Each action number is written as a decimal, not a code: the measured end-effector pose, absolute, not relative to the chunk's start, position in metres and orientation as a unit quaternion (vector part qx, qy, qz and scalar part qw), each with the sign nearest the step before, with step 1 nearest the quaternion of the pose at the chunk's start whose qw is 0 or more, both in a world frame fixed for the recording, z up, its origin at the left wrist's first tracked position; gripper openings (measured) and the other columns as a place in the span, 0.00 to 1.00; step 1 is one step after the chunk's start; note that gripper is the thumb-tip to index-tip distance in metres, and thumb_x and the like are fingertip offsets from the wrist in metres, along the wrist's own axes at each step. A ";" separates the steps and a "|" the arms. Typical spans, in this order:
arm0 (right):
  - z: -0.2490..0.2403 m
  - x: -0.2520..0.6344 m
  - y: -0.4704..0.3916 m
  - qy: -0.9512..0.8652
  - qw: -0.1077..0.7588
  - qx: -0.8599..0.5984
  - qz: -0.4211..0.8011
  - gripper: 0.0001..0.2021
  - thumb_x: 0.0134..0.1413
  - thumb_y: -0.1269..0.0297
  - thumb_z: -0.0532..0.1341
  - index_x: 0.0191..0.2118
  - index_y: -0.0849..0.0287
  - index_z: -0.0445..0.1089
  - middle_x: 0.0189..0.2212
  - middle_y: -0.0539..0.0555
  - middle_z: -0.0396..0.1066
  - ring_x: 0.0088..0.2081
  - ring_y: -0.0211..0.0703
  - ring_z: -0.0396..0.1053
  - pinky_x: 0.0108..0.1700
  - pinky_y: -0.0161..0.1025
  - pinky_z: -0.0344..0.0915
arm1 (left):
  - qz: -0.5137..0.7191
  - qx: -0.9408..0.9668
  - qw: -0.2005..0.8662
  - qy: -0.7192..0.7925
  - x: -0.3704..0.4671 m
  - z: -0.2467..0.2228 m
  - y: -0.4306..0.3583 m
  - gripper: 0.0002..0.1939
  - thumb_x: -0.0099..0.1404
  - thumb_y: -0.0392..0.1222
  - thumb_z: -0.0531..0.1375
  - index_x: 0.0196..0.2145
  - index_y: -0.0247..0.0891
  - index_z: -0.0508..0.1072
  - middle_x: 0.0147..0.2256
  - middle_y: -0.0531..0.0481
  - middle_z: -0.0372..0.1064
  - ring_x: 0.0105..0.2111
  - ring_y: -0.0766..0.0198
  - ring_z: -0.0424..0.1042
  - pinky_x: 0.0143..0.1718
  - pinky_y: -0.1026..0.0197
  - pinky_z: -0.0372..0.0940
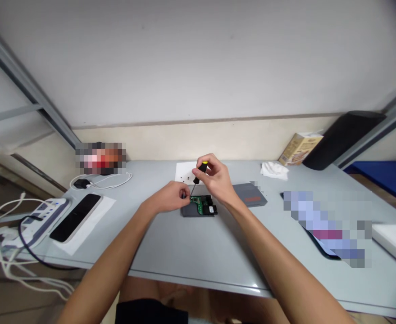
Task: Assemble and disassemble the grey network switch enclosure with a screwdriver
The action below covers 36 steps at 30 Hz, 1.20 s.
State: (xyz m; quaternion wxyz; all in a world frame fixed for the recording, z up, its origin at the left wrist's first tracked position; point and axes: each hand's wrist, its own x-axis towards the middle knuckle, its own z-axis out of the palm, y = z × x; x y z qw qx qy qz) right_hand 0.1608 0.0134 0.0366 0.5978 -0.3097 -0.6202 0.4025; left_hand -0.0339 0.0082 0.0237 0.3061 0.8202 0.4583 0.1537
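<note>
My right hand [215, 176] is closed around the black and yellow handle of a screwdriver [202, 168]. Its thin shaft slants down to the left, its tip near the upper left of an opened electronic device [193, 210] with a green circuit board [198, 204] in a dark grey casing. At that same corner is my left hand [175, 196], fingers curled and pinched close to the tip; what they hold is hidden. Behind the device lies a white sheet [181, 170] with several tiny dark pieces on it. A flat grey cover [248, 194] lies right of the device, partly behind my right wrist.
On the left are a phone [76, 217] on white paper, a power strip [40, 222] with cables and a black plug [82, 183]. Crumpled tissue [275, 170], a carton [301, 148] and a black cylinder [344, 139] stand back right. A blurred-out flat object [322, 229] lies right.
</note>
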 end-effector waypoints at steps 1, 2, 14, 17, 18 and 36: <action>0.036 0.162 0.015 -0.619 0.597 -0.309 0.406 0.06 0.56 0.61 0.69 0.37 0.52 0.71 0.39 0.50 0.66 0.39 0.41 0.68 0.41 0.42 0.68 | 0.153 0.820 0.307 0.458 -0.033 0.024 0.008 0.05 0.58 0.35 0.60 0.29 0.38 0.77 0.26 0.54 0.71 0.27 0.64 0.68 0.30 0.62 0.60; 0.036 0.163 0.016 -0.619 0.589 -0.303 0.421 0.06 0.57 0.61 0.68 0.39 0.52 0.72 0.39 0.51 0.67 0.39 0.42 0.69 0.42 0.42 0.69 | 0.153 0.820 0.308 0.457 -0.033 0.023 0.008 0.05 0.57 0.35 0.60 0.29 0.38 0.77 0.26 0.54 0.71 0.28 0.64 0.68 0.31 0.62 0.60; 0.035 0.164 0.016 -0.649 0.568 -0.345 0.370 0.08 0.56 0.67 0.65 0.42 0.52 0.69 0.40 0.50 0.69 0.39 0.41 0.70 0.44 0.43 0.67 | 0.064 0.813 0.368 0.446 -0.050 0.044 0.008 0.19 0.63 0.55 0.65 0.44 0.38 0.77 0.34 0.50 0.70 0.34 0.59 0.68 0.35 0.60 0.62; 0.033 0.164 0.017 -0.644 0.565 -0.317 0.406 0.12 0.59 0.67 0.62 0.48 0.51 0.69 0.41 0.51 0.71 0.43 0.43 0.72 0.47 0.45 0.68 | 0.065 0.811 0.370 0.448 -0.051 0.044 0.009 0.20 0.64 0.56 0.65 0.44 0.38 0.77 0.34 0.49 0.70 0.34 0.59 0.68 0.35 0.60 0.62; 0.033 0.164 0.016 -0.645 0.561 -0.305 0.420 0.12 0.60 0.67 0.61 0.49 0.51 0.69 0.43 0.52 0.71 0.44 0.43 0.72 0.48 0.45 0.68 | 0.065 0.811 0.371 0.447 -0.051 0.044 0.009 0.20 0.64 0.57 0.65 0.44 0.38 0.77 0.34 0.49 0.70 0.34 0.59 0.69 0.36 0.60 0.62; 0.033 0.166 0.021 -0.593 0.590 -0.353 0.419 0.09 0.52 0.63 0.68 0.38 0.52 0.69 0.36 0.51 0.69 0.38 0.43 0.68 0.37 0.41 0.65 | 0.084 0.790 0.387 0.468 -0.051 0.037 0.013 0.26 0.59 0.64 0.68 0.41 0.38 0.79 0.31 0.50 0.71 0.30 0.59 0.68 0.33 0.59 0.60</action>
